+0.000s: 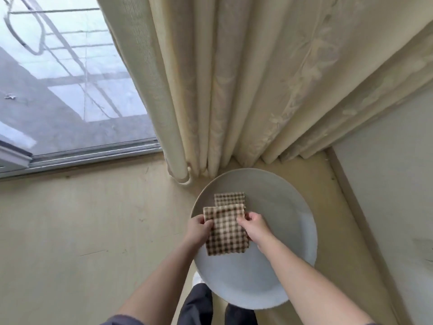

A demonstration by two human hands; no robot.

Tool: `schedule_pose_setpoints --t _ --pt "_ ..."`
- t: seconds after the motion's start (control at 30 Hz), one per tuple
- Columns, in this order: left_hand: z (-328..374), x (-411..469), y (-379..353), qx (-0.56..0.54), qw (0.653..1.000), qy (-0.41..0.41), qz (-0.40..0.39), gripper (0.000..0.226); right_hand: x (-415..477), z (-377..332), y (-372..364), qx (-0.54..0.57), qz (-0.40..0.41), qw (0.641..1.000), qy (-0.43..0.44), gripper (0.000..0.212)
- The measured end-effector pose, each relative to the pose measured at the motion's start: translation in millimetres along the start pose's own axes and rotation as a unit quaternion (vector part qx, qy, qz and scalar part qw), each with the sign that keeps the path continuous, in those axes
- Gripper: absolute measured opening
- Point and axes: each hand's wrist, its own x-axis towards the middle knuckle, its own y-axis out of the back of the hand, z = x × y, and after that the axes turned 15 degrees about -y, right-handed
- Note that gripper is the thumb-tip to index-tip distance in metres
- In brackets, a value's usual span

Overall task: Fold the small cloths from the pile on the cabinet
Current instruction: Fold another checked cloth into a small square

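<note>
Two checked cloths on a round white tabletop [281,219]: left hand [199,227] and right hand [254,225] pinch the upper corners of the nearer cloth [226,233]; the farther cloth [229,199] lies just beyond. Cream curtains [246,90], window [65,78], beige floor [93,231] around.

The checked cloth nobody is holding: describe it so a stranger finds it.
Below the cream curtain sits a round white top. On its far side, nearest the curtain, lies the smaller checked cloth. Its neighbour is gripped by the left hand and right hand; no hand touches this one.
</note>
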Motion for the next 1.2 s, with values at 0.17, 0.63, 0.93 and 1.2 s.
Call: schedule_pose_setpoints --t 0.17,0.63,0.93,1.2 --pt "-48 60 -45 0.010 0.999 0.021 0.027 0.018 99 16 6 -0.037 0.043 0.998 -0.011 0.019" --pt "-91 159 -77 0.088 0.991 0.013 0.096 0.018 215 14 -4 -0.082 0.067 0.994 0.026 0.033" --pt "-77 128 -73 0.417 0.863 -0.260 0.121 0.026 180 32 12 -0.323 0.258 0.845 0.339 0.044" --pt "-87 132 -75 0.585 0.786 -0.151 -0.129 0.076 186 24 10 -0.579 0.134 0.781 0.194 0.080"
